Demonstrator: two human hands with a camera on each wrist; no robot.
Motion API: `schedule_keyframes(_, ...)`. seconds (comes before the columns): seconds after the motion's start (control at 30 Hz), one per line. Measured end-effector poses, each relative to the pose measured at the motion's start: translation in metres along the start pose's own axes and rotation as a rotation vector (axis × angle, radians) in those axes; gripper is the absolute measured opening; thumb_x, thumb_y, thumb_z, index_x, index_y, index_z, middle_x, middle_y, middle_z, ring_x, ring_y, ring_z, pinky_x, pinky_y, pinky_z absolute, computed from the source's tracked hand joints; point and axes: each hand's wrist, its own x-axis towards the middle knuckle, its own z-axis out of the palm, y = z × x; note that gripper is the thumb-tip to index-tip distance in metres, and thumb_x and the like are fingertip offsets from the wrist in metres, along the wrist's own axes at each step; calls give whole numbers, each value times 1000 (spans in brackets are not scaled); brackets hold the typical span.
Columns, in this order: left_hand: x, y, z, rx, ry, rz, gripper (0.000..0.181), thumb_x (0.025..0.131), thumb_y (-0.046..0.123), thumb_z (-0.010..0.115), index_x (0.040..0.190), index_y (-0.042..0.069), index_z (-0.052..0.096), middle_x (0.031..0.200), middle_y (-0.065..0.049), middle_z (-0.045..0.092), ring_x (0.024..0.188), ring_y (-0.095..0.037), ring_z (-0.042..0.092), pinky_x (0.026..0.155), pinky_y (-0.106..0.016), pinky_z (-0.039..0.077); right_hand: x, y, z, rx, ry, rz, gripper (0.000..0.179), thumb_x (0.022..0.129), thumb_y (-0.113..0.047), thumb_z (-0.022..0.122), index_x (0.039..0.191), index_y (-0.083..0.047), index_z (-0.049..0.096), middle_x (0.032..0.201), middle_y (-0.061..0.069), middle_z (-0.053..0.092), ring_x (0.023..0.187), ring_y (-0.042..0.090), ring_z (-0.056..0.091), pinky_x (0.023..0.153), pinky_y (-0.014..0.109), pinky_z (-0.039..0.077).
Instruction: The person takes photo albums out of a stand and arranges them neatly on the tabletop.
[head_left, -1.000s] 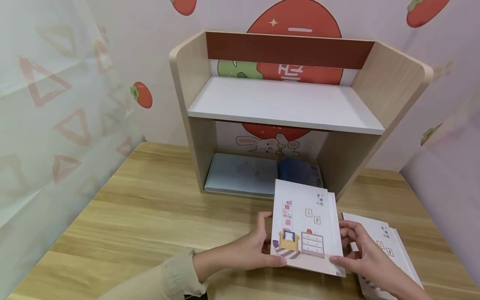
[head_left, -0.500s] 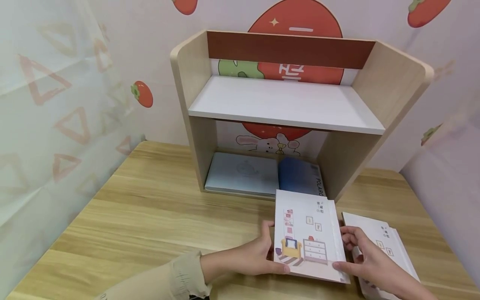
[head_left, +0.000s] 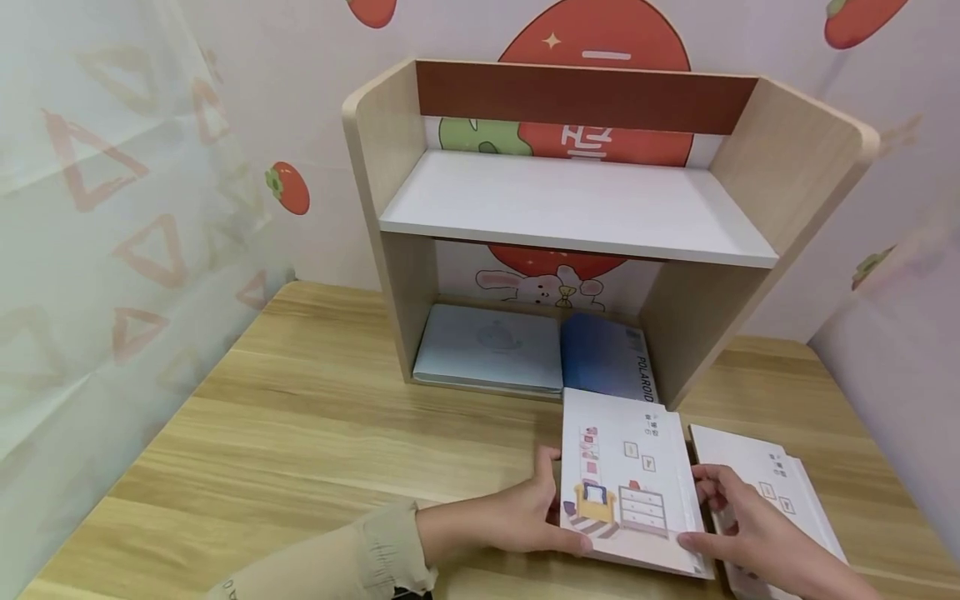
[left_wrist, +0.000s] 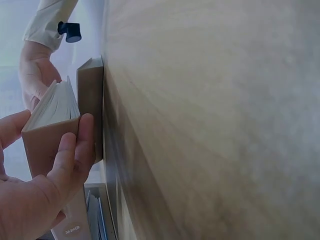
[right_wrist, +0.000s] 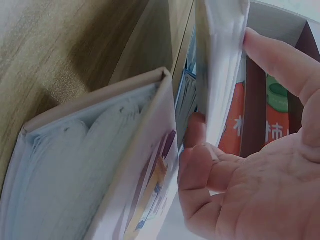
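Observation:
A white book (head_left: 630, 479) with a drawn yellow armchair and a chest of drawers on its cover is held between both hands in front of the shelf. My left hand (head_left: 517, 517) grips its left side, thumb on the cover's lower edge. In the left wrist view, the fingers lie along the book's brownish spine (left_wrist: 42, 147), and its pages fan apart. My right hand (head_left: 757, 533) pinches the right edge, thumb on the cover and fingers curled at the side. A matching second book (head_left: 783, 475) lies on the table, partly hidden by the right hand.
A two-tier wooden shelf (head_left: 577, 204) stands at the back of the table (head_left: 300, 450). On its lower level lie a light blue book (head_left: 487, 342) and a darker blue one marked POLAROID (head_left: 603, 358). Patterned cloth walls (head_left: 150, 208) enclose the table.
Both hands have brought the white book nearer to me and slightly right, away from the shelf. More of the blue POLAROID book shows now. The second book has stayed in place.

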Motion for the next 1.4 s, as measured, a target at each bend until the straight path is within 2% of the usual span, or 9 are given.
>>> schedule_keyframes(0.17, 2, -2, 3, 5, -2, -20, 85, 87, 8, 74, 138, 17, 7, 111, 6, 65, 88, 2, 61, 88, -13, 45, -2, 4, 1, -14, 11, -77, 62, 81, -14, 81, 124, 9, 44, 95, 6, 42, 78, -1, 37, 59, 20, 35)
schedule_keyframes(0.27, 3, -3, 4, 15, 1, -40, 87, 87, 9, 75, 140, 18, 6, 111, 7, 63, 89, 1, 60, 89, -13, 44, -2, 6, -1, -22, -21, -51, 63, 83, -17, 80, 126, 9, 43, 95, 6, 42, 79, -3, 36, 60, 20, 35)
schedule_keyframes(0.43, 3, -5, 5, 11, 3, -62, 88, 87, 10, 75, 141, 18, 6, 111, 6, 64, 90, 0, 61, 90, -14, 44, -2, 5, -1, -41, -21, -27, 64, 83, -19, 80, 127, 11, 44, 95, 5, 43, 77, -3, 36, 61, 19, 35)
schedule_keyframes(0.67, 0, -3, 5, 48, -3, -106, 87, 88, 13, 75, 141, 16, 5, 108, 5, 65, 90, 0, 59, 92, -14, 40, -1, 0, 0, -124, -38, 67, 74, 82, -29, 81, 134, 12, 49, 96, 1, 51, 78, -5, 40, 65, 19, 39)
schedule_keyframes(0.9, 1, -2, 7, -65, -53, -93, 80, 92, 8, 70, 139, 11, 5, 96, 2, 70, 71, -7, 64, 80, -16, 50, 0, -4, -2, -110, -82, 97, 75, 82, -29, 81, 138, 9, 47, 96, 1, 51, 78, -4, 40, 63, 20, 40)
schedule_keyframes(1.17, 3, -5, 9, -137, -81, -90, 77, 93, 5, 67, 138, 12, 5, 102, 0, 68, 71, -11, 64, 69, -23, 57, -2, -7, -2, -152, -120, 113, 70, 82, -30, 81, 137, 3, 53, 86, -2, 51, 72, -1, 39, 60, 21, 35)
schedule_keyframes(1.3, 3, -5, 11, -117, -59, -91, 77, 92, 5, 68, 138, 13, 7, 96, 0, 68, 67, -12, 64, 67, -24, 57, 0, -9, -2, -175, -124, 143, 65, 80, -29, 82, 134, -1, 59, 81, -3, 50, 71, 0, 40, 59, 21, 35)
schedule_keyframes(1.4, 2, -3, 10, -42, -25, -116, 83, 90, 7, 72, 142, 13, 7, 87, 0, 68, 63, -12, 64, 67, -22, 55, 0, -7, -2, -177, -99, 66, 59, 81, -25, 81, 130, 1, 61, 85, -5, 57, 72, -2, 40, 59, 21, 36)
